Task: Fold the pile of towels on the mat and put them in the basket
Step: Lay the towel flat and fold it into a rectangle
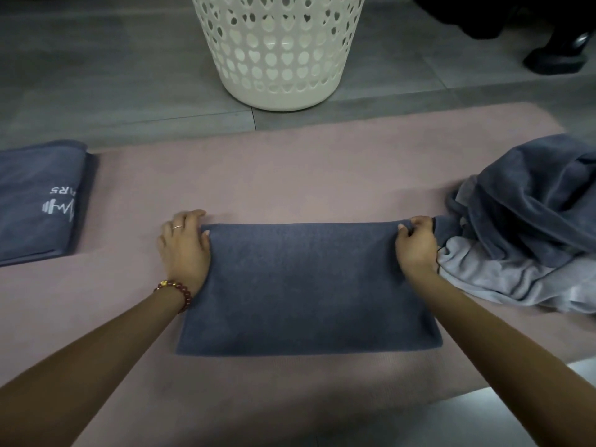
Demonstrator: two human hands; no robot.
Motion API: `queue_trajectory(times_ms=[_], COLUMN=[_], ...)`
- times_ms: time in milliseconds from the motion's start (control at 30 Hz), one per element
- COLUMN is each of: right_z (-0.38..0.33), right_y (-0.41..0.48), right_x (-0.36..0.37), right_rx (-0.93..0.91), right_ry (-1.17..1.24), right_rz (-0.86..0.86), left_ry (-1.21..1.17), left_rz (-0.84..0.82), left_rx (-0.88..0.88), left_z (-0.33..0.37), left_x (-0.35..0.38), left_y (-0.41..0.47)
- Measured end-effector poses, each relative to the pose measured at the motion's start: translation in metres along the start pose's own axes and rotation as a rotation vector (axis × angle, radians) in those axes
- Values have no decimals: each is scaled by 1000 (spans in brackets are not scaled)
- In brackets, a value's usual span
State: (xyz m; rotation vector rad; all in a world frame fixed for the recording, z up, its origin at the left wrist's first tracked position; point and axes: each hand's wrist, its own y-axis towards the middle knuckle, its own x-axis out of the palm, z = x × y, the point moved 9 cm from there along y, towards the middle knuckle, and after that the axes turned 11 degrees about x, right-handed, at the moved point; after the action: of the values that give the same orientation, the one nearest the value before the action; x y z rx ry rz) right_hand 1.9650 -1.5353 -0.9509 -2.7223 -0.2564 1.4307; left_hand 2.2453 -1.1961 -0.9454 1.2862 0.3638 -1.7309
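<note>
A dark blue-grey towel lies folded into a flat rectangle in the middle of the pink mat. My left hand pinches its far left corner, thumb on top. At the far right corner my right hand grips the cloth with curled fingers. A heap of unfolded towels, dark and light grey, lies on the mat's right end, touching the flat towel's corner. A folded towel with a white logo rests at the mat's left end. The white perforated basket stands on the floor beyond the mat.
Grey tiled floor surrounds the mat. A dark shoe of another person is at the top right, on the floor near the basket. A pale strip of floor shows at the near right edge of the mat.
</note>
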Motion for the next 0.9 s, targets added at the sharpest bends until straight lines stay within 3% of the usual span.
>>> queue_trajectory(times_ms=[33,100,167,200,267,333,433,567,667,733,900], right_z=[-8,-31,-50,-46,-32,-11,20,29,45,55,75], right_y=[-13,-53,-98,-109,-114,-99,-64,-65,-86,-104,-121], right_x=[0,17,45,62,72,62,35,22,12,-1,-27], right_rx=[-103,-423,-720,-808,-871,-821,-573,-353,-223,-246,-241], right_ry=[-48,-146,-307,-387,-497,-544,-539,-486,-308,-281,-246], right_rz=[60,79,-63,-162,-265,-233,-194,-220,-277,-269,-211], left_ry=[67,102,193,239,277,294,295,309,324,285,241], left_rz=[12,-72,-257,-341,-431,-428,-456,-526,-525,-519,-510], left_rx=[57,348,667,726,672,545,358,289,396,509,528], left_z=[11,52,88,91,78,53,26,27,37,40,17], left_x=[-2,8,36,48,60,57,50,51,41,32,22], left_y=[1,-3,-29,-39,-46,-43,-35,-35,-60,-93,-122])
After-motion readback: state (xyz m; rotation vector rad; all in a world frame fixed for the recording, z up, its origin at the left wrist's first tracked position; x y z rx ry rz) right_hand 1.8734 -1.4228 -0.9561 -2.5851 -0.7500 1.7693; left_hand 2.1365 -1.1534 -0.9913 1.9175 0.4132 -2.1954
